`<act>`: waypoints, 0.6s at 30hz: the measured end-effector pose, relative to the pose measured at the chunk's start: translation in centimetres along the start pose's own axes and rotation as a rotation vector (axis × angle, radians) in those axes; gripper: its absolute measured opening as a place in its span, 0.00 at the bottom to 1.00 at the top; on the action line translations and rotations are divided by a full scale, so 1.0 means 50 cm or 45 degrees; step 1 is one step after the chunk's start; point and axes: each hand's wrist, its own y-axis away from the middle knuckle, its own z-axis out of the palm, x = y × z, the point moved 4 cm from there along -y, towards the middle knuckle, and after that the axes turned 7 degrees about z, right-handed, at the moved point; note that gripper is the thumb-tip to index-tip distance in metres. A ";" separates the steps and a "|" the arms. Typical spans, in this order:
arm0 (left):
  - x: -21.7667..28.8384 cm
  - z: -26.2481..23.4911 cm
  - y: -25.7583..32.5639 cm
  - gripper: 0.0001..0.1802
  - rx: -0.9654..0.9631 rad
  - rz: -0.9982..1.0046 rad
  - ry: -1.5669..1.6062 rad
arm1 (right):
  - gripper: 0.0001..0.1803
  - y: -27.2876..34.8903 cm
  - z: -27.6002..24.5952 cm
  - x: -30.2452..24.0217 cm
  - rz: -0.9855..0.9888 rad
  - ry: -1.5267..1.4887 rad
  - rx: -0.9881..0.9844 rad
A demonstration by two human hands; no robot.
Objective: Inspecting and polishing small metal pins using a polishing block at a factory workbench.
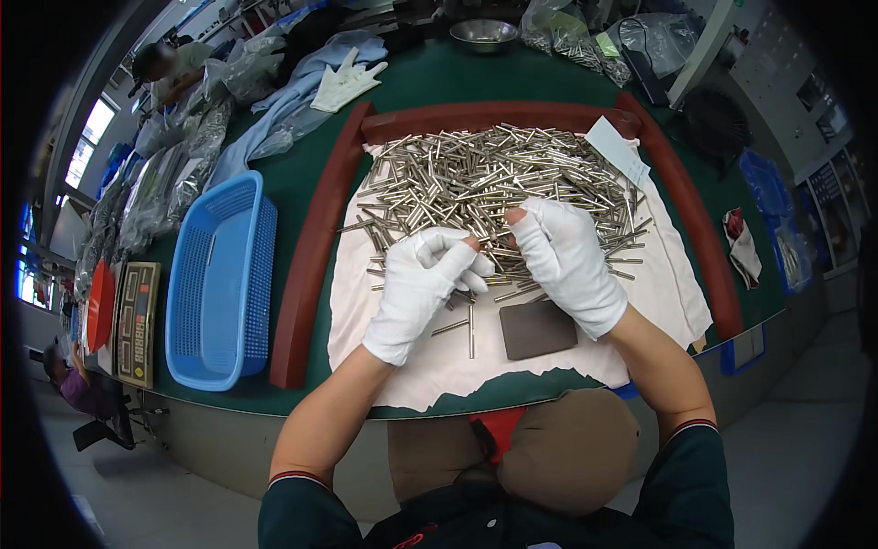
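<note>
Green worktable (476, 82) — white cloth (430, 361), blue basket (224, 284), grey floor (796, 457).

shiny metal pins (485, 174) on matt white cloth (421, 357).

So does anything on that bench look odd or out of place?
Slightly. Both white gloves have cut-off tips: a bare fingertip pokes out of the left hand and the right hand. A few metal pins lie strayed from the main pile on the white cloth. A spare glove lies loose on the far side.
</note>
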 end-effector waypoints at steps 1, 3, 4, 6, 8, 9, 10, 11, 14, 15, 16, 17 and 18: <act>-0.003 -0.001 -0.002 0.10 -0.010 -0.009 0.007 | 0.21 -0.001 0.001 0.002 0.000 -0.001 -0.002; -0.014 -0.005 -0.005 0.11 -0.023 0.009 0.013 | 0.19 0.001 0.001 -0.002 -0.174 0.158 0.072; -0.015 -0.005 -0.006 0.11 -0.039 0.030 0.018 | 0.19 0.001 0.001 0.000 -0.176 0.156 0.072; -0.013 -0.003 -0.005 0.11 -0.035 0.036 0.018 | 0.19 0.002 0.002 0.000 -0.228 0.237 0.081; -0.012 0.000 -0.003 0.11 -0.035 0.041 0.018 | 0.19 0.002 0.002 -0.001 -0.242 0.257 0.094; -0.011 0.001 -0.003 0.10 -0.017 0.067 0.040 | 0.19 0.002 0.002 -0.002 -0.255 0.277 0.107; -0.009 0.001 -0.002 0.10 0.001 0.093 0.062 | 0.19 0.002 0.001 -0.003 -0.255 0.277 0.107; -0.008 0.001 -0.001 0.10 0.001 0.092 0.061 | 0.19 0.002 0.002 -0.003 -0.248 0.282 0.101; -0.007 0.001 -0.003 0.10 -0.001 0.113 0.082 | 0.20 0.002 0.001 -0.004 -0.247 0.291 0.092; -0.007 0.001 -0.004 0.10 -0.005 0.119 0.079 | 0.20 0.003 0.002 -0.004 -0.254 0.296 0.090; -0.006 0.000 -0.004 0.10 -0.008 0.126 0.076 | 0.20 0.003 0.002 -0.003 -0.253 0.294 0.090; -0.006 0.000 -0.003 0.10 -0.007 0.125 0.075 | 0.20 0.002 0.003 -0.002 -0.262 0.296 0.098; -0.006 0.000 -0.003 0.10 -0.003 0.130 0.062 | 0.20 0.002 0.003 -0.002 -0.271 0.297 0.107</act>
